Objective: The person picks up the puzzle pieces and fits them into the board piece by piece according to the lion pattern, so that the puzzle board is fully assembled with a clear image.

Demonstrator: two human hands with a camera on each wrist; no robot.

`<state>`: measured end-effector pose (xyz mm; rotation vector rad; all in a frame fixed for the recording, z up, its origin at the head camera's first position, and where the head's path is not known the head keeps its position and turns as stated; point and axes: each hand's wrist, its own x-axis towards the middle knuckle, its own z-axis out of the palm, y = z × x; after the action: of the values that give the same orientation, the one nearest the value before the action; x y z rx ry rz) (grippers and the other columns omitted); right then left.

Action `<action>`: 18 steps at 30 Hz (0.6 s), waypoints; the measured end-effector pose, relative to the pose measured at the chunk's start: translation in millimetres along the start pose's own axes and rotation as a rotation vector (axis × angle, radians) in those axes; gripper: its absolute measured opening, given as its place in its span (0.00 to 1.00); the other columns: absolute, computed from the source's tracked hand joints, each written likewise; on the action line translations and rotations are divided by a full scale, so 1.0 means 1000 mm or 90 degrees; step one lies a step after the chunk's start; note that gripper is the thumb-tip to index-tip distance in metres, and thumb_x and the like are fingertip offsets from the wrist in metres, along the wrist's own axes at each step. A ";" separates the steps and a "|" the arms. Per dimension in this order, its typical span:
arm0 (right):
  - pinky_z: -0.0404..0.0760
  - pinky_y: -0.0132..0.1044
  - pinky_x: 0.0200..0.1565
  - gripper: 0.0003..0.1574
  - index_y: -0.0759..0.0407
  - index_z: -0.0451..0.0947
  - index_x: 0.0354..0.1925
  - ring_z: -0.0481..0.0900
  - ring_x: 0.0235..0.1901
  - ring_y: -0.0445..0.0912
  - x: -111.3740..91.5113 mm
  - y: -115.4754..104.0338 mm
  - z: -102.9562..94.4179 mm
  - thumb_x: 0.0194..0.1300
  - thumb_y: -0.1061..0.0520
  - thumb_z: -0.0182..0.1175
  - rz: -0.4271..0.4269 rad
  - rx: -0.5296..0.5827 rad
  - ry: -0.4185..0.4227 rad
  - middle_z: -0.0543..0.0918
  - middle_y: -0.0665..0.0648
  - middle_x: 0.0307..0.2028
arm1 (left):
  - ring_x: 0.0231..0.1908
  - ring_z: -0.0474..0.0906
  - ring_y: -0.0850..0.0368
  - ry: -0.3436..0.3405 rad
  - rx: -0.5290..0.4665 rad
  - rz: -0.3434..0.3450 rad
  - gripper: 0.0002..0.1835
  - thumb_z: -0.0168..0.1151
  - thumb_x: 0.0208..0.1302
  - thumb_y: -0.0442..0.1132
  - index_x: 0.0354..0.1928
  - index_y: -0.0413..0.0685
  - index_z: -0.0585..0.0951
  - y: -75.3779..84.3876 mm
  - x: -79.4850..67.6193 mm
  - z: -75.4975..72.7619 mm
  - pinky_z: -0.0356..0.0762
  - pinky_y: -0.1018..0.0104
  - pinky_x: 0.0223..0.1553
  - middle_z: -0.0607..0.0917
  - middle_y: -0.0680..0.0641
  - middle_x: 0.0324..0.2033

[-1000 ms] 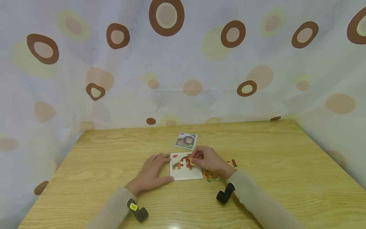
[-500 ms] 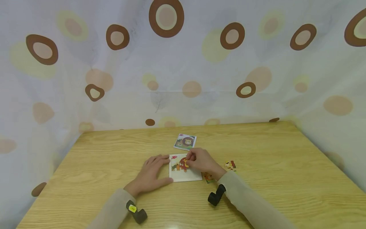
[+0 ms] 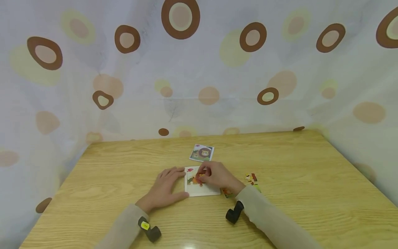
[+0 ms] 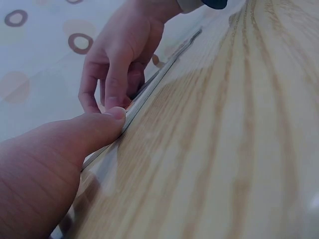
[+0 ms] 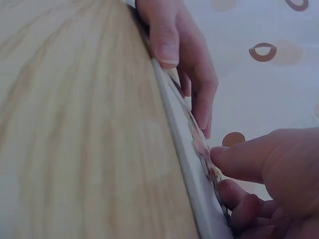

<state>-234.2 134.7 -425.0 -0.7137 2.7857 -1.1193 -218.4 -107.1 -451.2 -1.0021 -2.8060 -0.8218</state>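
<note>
A white-framed puzzle board [image 3: 199, 192] lies flat in the head view, with joined brown, orange and green pieces [image 3: 194, 180] across its upper part. My left hand [image 3: 165, 189] rests along the board's left side, fingers spread, the thumb touching its lower left corner; the left wrist view shows that thumb [image 4: 99, 130] on the edge. Over the board, my right hand [image 3: 219, 175] pinches a brown and yellow puzzle piece [image 3: 202, 175] against the joined ones, mostly hidden by the fingers. In the right wrist view, the right thumb [image 5: 244, 158] and fingers sit close over the pieces.
A lion picture card [image 3: 202, 152] lies just behind the board. Loose puzzle pieces [image 3: 251, 178] lie to the right, some partly hidden behind the right wrist. All of this is on a wood-grain table [image 3: 295, 180], backed by a patterned cloth [image 3: 208, 114].
My right hand has moved left across the board, carrying the puzzle piece up to the joined ones. More loose pieces show beside its wrist. The left hand has kept its place.
</note>
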 end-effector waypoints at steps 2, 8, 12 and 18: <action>0.63 0.28 0.21 0.05 0.54 0.81 0.36 0.64 0.16 0.38 0.000 0.000 0.002 0.60 0.60 0.66 -0.006 -0.013 -0.004 0.71 0.48 0.16 | 0.69 0.58 0.44 0.002 0.000 0.004 0.38 0.64 0.56 0.61 0.64 0.47 0.72 0.000 0.000 0.001 0.51 0.40 0.68 0.67 0.49 0.69; 0.63 0.26 0.21 0.05 0.56 0.83 0.37 0.65 0.18 0.36 0.000 -0.003 0.004 0.60 0.58 0.67 -0.009 -0.050 0.002 0.75 0.48 0.18 | 0.68 0.59 0.45 0.006 0.003 0.009 0.38 0.64 0.57 0.61 0.64 0.47 0.72 -0.002 0.000 0.001 0.51 0.40 0.68 0.67 0.49 0.69; 0.68 0.25 0.24 0.07 0.59 0.85 0.38 0.69 0.21 0.35 0.001 -0.004 0.004 0.61 0.59 0.66 -0.027 -0.069 0.008 0.84 0.51 0.26 | 0.69 0.58 0.46 0.004 0.005 0.007 0.38 0.63 0.57 0.62 0.65 0.49 0.71 -0.004 0.000 0.002 0.52 0.42 0.68 0.67 0.50 0.69; 0.71 0.25 0.26 0.08 0.61 0.86 0.40 0.72 0.24 0.33 0.002 -0.004 0.003 0.61 0.59 0.65 -0.046 -0.088 0.002 0.88 0.54 0.33 | 0.69 0.58 0.47 -0.001 0.001 0.004 0.39 0.62 0.57 0.63 0.66 0.49 0.71 -0.004 0.000 0.000 0.52 0.42 0.68 0.66 0.51 0.70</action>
<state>-234.0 129.1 -424.6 -0.8324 2.8836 -0.9450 -220.5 -110.0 -453.5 -1.0120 -2.8027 -0.8173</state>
